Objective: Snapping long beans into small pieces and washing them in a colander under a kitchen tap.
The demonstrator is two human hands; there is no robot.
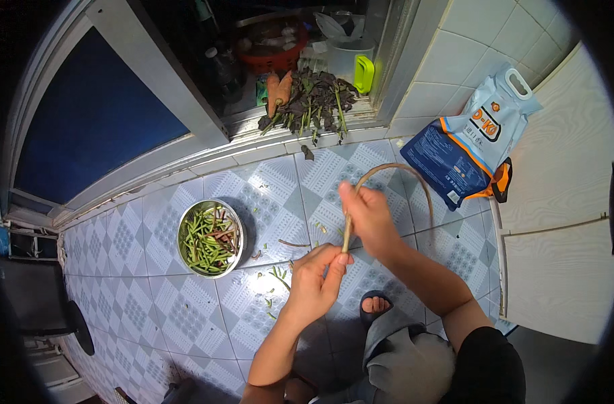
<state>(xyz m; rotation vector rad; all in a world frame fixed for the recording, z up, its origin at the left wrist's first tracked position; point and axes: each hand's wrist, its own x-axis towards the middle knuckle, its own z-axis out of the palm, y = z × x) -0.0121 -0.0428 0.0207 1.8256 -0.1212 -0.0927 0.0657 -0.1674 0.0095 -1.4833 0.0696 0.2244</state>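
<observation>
A long, thin brownish bean pod (393,165) is held between both hands and curves up and over to the right. My left hand (317,278) pinches its pale lower end between thumb and forefinger. Just above, my right hand (367,212) grips the same pod, its thumb raised. On the floor to the left stands a round metal bowl (244,242) with cut green bean pieces (203,242) and some reddish-brown pieces (226,235) in it. Green scraps (280,276) and a brown pod piece (293,244) lie on the tiles between bowl and hands.
Dark leafy greens (319,98) and carrots (279,93) lie on the door sill, before a red basket (271,61) and a clear container with a green handle (363,74). A rice bag (468,136) leans by the cabinet (554,202). My sandalled foot (375,304) is below my hands.
</observation>
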